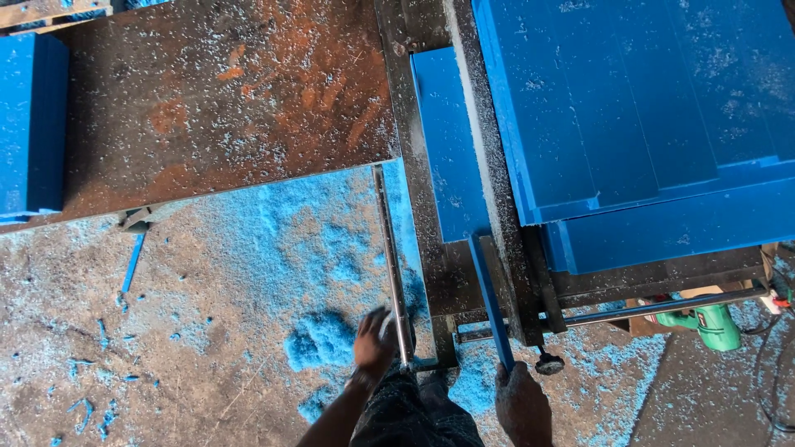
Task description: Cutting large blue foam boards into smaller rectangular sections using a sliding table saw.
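Right hand (522, 403), fingers closed around the near end of a narrow blue plastic strip (490, 298) that slants up to the black steel saw frame (431, 240). Left hand (373, 343), blurred, fingers spread, beside a thin polished metal rod (392, 257); grip unclear. Powdery blue shavings (319, 335) cover the dusty floor; smooth blue plastic sheets (646, 116) lie stacked on the frame

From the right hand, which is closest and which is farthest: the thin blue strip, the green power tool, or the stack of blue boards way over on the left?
Measured from the right hand in the head view:
1. Thin blue strip: its near end is at the hand, running up and away.
2. Green power tool: on the floor, off to the right.
3. Stack of blue boards: at the far upper left edge.
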